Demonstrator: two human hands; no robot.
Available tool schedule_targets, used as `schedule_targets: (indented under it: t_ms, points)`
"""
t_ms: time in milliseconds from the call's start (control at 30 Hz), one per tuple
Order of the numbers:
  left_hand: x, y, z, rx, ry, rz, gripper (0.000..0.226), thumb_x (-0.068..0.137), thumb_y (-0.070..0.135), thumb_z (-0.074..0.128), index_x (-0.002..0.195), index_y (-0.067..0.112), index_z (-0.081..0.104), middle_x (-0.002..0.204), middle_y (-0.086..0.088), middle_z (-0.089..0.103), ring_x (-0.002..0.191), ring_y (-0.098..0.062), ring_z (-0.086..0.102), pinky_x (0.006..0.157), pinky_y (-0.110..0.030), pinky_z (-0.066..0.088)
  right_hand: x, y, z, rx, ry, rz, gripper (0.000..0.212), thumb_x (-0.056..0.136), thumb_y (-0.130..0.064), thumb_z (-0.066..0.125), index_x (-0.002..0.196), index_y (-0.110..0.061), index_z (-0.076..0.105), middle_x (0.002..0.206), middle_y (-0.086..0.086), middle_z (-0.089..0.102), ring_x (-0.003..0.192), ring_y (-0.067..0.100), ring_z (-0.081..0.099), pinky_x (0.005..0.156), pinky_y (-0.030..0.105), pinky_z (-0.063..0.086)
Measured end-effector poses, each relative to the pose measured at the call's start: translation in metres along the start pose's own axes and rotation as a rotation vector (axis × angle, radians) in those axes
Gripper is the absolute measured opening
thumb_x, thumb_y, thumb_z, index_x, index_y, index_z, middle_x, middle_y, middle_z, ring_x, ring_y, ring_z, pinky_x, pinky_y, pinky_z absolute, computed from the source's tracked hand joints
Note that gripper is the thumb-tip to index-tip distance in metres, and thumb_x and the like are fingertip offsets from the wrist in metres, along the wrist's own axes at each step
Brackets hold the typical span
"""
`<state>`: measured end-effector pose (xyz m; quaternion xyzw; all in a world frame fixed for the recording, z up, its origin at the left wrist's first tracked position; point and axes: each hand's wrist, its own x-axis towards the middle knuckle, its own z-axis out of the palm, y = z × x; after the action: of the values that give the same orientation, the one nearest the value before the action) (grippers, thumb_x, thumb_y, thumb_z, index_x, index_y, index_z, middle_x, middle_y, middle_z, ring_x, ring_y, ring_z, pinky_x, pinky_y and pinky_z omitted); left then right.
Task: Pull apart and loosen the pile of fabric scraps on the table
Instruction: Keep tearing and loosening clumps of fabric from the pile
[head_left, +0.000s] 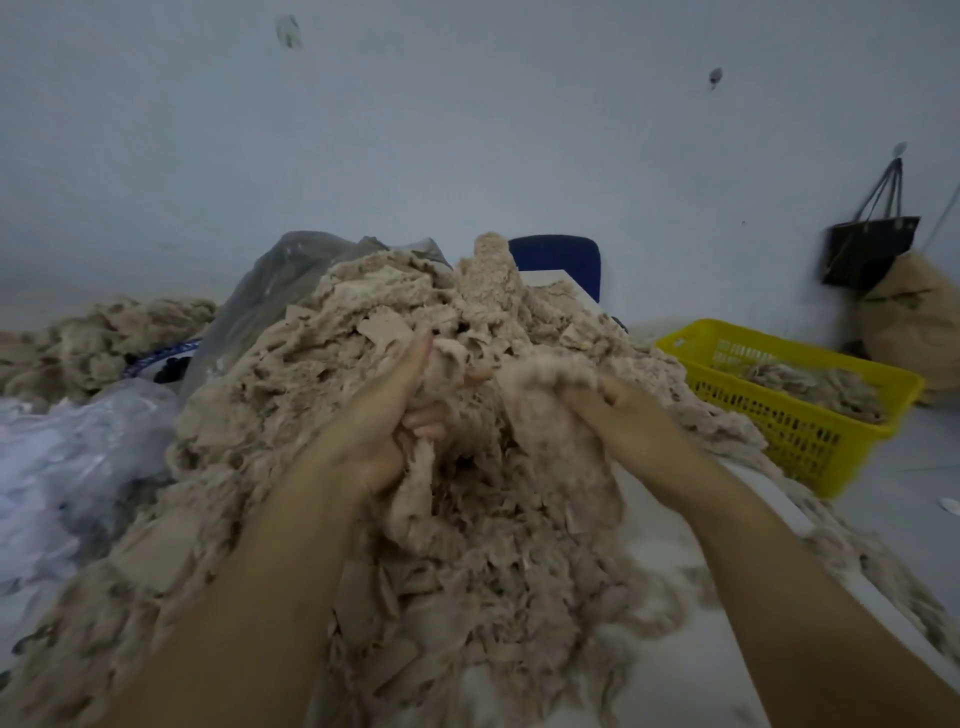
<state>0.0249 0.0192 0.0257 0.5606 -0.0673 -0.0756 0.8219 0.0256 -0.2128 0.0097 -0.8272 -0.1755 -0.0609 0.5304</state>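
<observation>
head view: scraps (426, 519) heaped on table (670, 670). left hand (384, 415) clutches clump, right hand (618, 410) clutches fluffy wad, both mid-pile. step: pulling apart. next likely: draw hands outward, release.

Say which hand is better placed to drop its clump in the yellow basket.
Right, probably: the right hand grips scraps on the side of the pile nearest the yellow basket; the left hand grips scraps farther from it.
</observation>
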Motion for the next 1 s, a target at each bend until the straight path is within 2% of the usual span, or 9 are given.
schedule_targets:
  t_ms: [67, 167, 300, 433, 567, 667, 767, 900, 1000]
  points:
    - [-0.002, -0.007, 0.02, 0.125, -0.074, -0.045, 0.06, 0.076, 0.062, 0.066, 0.113, 0.016, 0.064, 0.075, 0.002, 0.07, 0.05, -0.009, 0.056, 0.05, -0.019, 0.048, 0.009, -0.022, -0.001, 0.027, -0.009, -0.064, 0.017, 0.095, -0.051, 0.053, 0.089, -0.048, 0.068, 0.077, -0.027, 0.067, 0.073, -0.011, 0.062, 0.06, 0.006, 0.045]
    - [-0.001, -0.014, 0.046, 0.322, -0.077, -0.084, 0.071, 0.065, 0.066, 0.075, 0.119, 0.019, 0.068, 0.11, -0.002, 0.074, 0.104, -0.017, 0.069, 0.091, -0.031, 0.054, 0.02, -0.034, 0.007, -0.118, -0.024, -0.162, 0.019, 0.097, -0.045, 0.053, 0.107, -0.037, 0.067, 0.093, -0.027, 0.064, 0.086, -0.012, 0.059, 0.066, 0.002, 0.042]
    - [0.005, -0.009, 0.043, 0.288, 0.196, 0.008, 0.022, 0.091, 0.034, 0.066, 0.1, 0.015, 0.073, 0.092, -0.003, 0.077, 0.083, -0.014, 0.074, 0.066, -0.024, 0.056, 0.013, -0.025, 0.003, -0.107, 0.0, -0.074, 0.013, 0.097, -0.043, 0.053, 0.084, -0.043, 0.053, 0.078, -0.021, 0.057, 0.065, -0.008, 0.055, 0.06, 0.02, 0.04]
    - [0.004, 0.01, 0.01, -0.146, 0.335, 0.057, 0.028, 0.095, 0.032, 0.06, 0.089, 0.013, 0.078, 0.092, -0.008, 0.076, 0.082, -0.021, 0.074, 0.071, -0.034, 0.06, -0.005, 0.009, -0.01, -0.187, 0.074, 0.037, 0.032, 0.101, -0.045, 0.045, 0.076, -0.025, 0.051, 0.061, -0.01, 0.045, 0.044, 0.0, 0.039, 0.052, 0.027, 0.032]
    - [0.002, 0.014, 0.002, -0.291, 0.313, -0.006, 0.025, 0.095, 0.025, 0.06, 0.088, 0.008, 0.077, 0.095, -0.011, 0.075, 0.083, -0.023, 0.074, 0.067, -0.036, 0.06, -0.013, 0.012, 0.001, 0.277, 0.049, 0.129, 0.036, 0.091, -0.062, 0.052, 0.086, -0.028, 0.062, 0.078, -0.004, 0.064, 0.05, 0.005, 0.05, 0.05, 0.023, 0.04]
    - [0.006, 0.001, 0.025, -0.301, 0.26, -0.054, 0.03, 0.099, 0.029, 0.054, 0.098, 0.004, 0.07, 0.091, -0.013, 0.076, 0.077, -0.023, 0.075, 0.057, -0.031, 0.059, -0.009, -0.008, 0.038, 0.29, -0.204, 0.066, 0.049, 0.072, -0.078, 0.062, 0.111, -0.05, 0.053, 0.106, -0.033, 0.062, 0.073, -0.002, 0.067, 0.06, 0.014, 0.052]
    - [0.011, -0.002, 0.035, -0.324, 0.233, -0.021, 0.035, 0.102, 0.032, 0.048, 0.107, 0.005, 0.069, 0.104, -0.015, 0.074, 0.086, -0.024, 0.074, 0.065, -0.033, 0.061, -0.001, -0.007, 0.066, 0.084, -0.162, 0.019, 0.042, 0.088, -0.061, 0.057, 0.126, -0.046, 0.046, 0.104, -0.037, 0.055, 0.088, -0.016, 0.059, 0.063, 0.0, 0.042]
    - [0.009, 0.013, 0.021, -0.4, 0.25, 0.078, 0.021, 0.095, 0.017, 0.056, 0.105, 0.01, 0.072, 0.104, -0.011, 0.073, 0.094, -0.024, 0.071, 0.085, -0.037, 0.057, -0.004, 0.017, 0.046, -0.103, -0.063, 0.108, 0.009, 0.101, -0.04, 0.046, 0.101, -0.036, 0.054, 0.091, -0.022, 0.056, 0.077, -0.007, 0.052, 0.058, 0.012, 0.038]
    - [0.007, 0.015, 0.021, -0.272, 0.317, 0.14, 0.007, 0.081, 0.008, 0.066, 0.085, 0.012, 0.068, 0.09, -0.005, 0.068, 0.079, -0.02, 0.066, 0.074, -0.033, 0.054, -0.011, 0.023, 0.024, 0.2, 0.058, 0.233, 0.026, 0.103, -0.04, 0.043, 0.09, -0.019, 0.053, 0.064, -0.008, 0.043, 0.05, 0.004, 0.038, 0.051, 0.022, 0.031]
